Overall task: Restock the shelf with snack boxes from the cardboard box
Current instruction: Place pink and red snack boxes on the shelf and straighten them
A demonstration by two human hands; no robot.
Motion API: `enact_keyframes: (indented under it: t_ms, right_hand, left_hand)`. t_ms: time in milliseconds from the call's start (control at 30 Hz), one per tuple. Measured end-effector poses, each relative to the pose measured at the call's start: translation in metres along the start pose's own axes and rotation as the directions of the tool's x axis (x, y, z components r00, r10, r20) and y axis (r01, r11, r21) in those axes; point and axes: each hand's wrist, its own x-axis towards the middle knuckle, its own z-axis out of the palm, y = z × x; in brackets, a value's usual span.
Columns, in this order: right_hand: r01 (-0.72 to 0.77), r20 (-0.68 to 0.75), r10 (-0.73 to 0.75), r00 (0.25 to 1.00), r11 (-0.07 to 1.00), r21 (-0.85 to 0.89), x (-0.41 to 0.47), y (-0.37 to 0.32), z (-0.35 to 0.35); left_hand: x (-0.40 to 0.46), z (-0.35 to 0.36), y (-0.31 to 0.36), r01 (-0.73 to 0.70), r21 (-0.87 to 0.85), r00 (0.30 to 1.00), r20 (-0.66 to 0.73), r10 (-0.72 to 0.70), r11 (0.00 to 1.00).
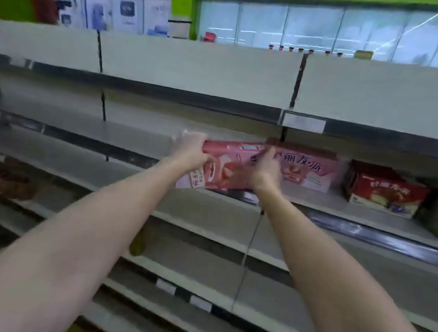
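Two hands hold one pink snack box [226, 164] at the front edge of a grey metal shelf [319, 206], both bare forearms stretched forward from the bottom of the view. The left hand [190, 148] has its fingers curled over the box's upper left end, and the right hand [265, 168] grips the box's right end, fingers wrapped round its top edge. The held box is tilted, its lower left corner hanging out past the shelf lip. Just behind and to the right of it, a second pink snack box [308, 169] with a brown top stands on the same shelf, touching or nearly touching the held one; the blur does not let me tell which. Further right, well apart, a red snack box [386, 195] stands on that shelf with dark packages beside it. The shelves above and below are bare grey boards with price-label strips [302, 122]. Green walls and glass-fronted cabinets [346, 31] show beyond the shelving's top.
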Motion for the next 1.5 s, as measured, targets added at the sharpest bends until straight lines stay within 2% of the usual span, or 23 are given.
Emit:
enact_keyframes:
  t_ms: [133, 267, 300, 367, 467, 600, 700, 833, 967, 1033, 1167, 1233, 1300, 1500]
  right_hand:
    - [-0.109, -0.067, 0.106, 0.992, 0.994, -0.028, 0.011, 0.017, -0.02]
    - [-0.112, 0.004, 0.112, 0.994, 0.994, 0.002, 0.02, 0.026, -0.021]
    - [-0.109, 0.015, 0.109, 0.994, 0.994, -0.002, 0.022, 0.026, -0.023]
    - [-0.159, 0.046, 0.154, 0.987, 0.978, 0.134, 0.024, 0.025, -0.029]
    - [-0.214, 0.153, 0.182, 0.971, 0.949, 0.233, 0.031, 0.024, -0.04]
    - [-0.221, 0.27, 0.169, 0.948, 0.96, 0.175, 0.036, 0.017, -0.063]
    - [-0.189, 0.4, 0.163, 0.902, 0.982, 0.027, 0.041, 0.012, -0.076]
    - [-0.142, 0.374, 0.156, 0.914, 0.988, -0.064, 0.054, 0.002, -0.078]
    - [-0.009, 0.323, 0.064, 0.944, 0.986, -0.167, 0.063, -0.003, -0.075]
    - [0.014, 0.366, 0.045, 0.929, 0.987, -0.157, 0.067, -0.002, -0.071]
    - [0.021, 0.358, 0.088, 0.929, 0.957, -0.289, 0.113, 0.03, -0.052]
    - [0.037, 0.277, 0.073, 0.958, 0.927, -0.374, 0.095, 0.014, -0.057]
    - [0.017, 0.223, 0.07, 0.972, 0.931, -0.364, 0.08, 0.005, -0.061]
    - [-0.046, 0.188, 0.12, 0.975, 0.933, -0.358, 0.084, 0.009, -0.057]
  left_hand:
    - [0.011, 0.021, 0.043, 0.034, 0.005, 0.999, 0.014, -0.034, 0.999]
    - [0.02, 0.033, 0.073, 0.084, -0.051, 0.992, 0.101, -0.078, 0.995]
    - [0.023, 0.034, 0.077, 0.103, -0.118, 0.984, 0.157, -0.084, 0.988]
    - [0.028, 0.029, 0.085, 0.148, -0.302, 0.953, 0.297, -0.055, 0.942]
    - [0.033, 0.022, 0.095, 0.157, -0.456, 0.94, 0.342, 0.009, 0.876]
    - [0.041, 0.026, 0.1, 0.196, -0.555, 0.932, 0.362, 0.022, 0.809]
    - [0.046, 0.034, 0.095, 0.232, -0.606, 0.915, 0.401, 0.041, 0.76]
    - [0.053, 0.047, 0.086, 0.099, -0.55, 0.925, 0.358, 0.127, 0.829]
    - [0.059, 0.058, 0.082, -0.086, -0.439, 0.907, 0.337, 0.252, 0.894]
    - [0.075, 0.075, 0.072, -0.153, -0.366, 0.909, 0.312, 0.276, 0.918]
    - [0.089, 0.085, 0.063, -0.214, -0.167, 0.916, 0.308, 0.257, 0.963]
    - [0.087, 0.08, 0.065, -0.259, -0.144, 0.915, 0.28, 0.291, 0.955]
    - [0.09, 0.08, 0.065, -0.28, -0.152, 0.912, 0.266, 0.312, 0.948]
    - [0.108, 0.092, 0.056, -0.306, -0.23, 0.858, 0.354, 0.372, 0.924]
